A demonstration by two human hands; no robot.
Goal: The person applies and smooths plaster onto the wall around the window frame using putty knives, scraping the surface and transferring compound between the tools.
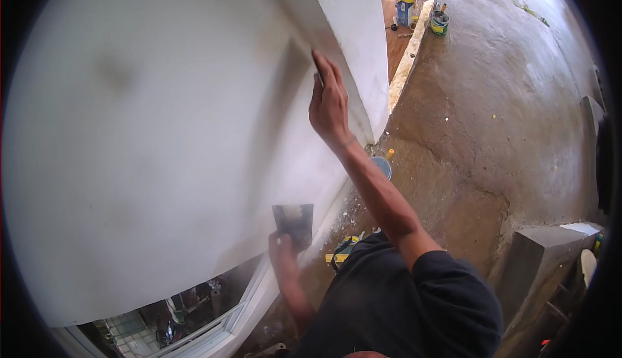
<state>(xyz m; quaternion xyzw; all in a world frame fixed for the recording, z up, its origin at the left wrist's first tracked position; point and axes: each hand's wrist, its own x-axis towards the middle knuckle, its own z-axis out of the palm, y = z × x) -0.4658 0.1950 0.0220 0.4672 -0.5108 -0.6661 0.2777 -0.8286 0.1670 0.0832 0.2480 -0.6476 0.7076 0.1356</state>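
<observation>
My left hand (282, 252), low beside the white wall (175, 131), is closed on a wide putty knife (303, 231). A pale smear of putty lies on its dark, flat blade. Higher up, my right arm reaches out to the wall near its corner. My right hand (332, 108) is closed, fingers pointing up, on a thin flat thing (317, 71) seen edge-on against the wall. Its kind cannot be made out. The wall's surface is smooth, with a few faint darker patches.
Below the wall is a window (227, 322). A grey-blue bucket (382, 166) and a yellow-green container (343, 252) stand on the brown concrete floor (453, 144). Farther off are a small green tub (440, 23) and a blue-yellow bag (406, 9). A concrete block (541, 248) stands at right.
</observation>
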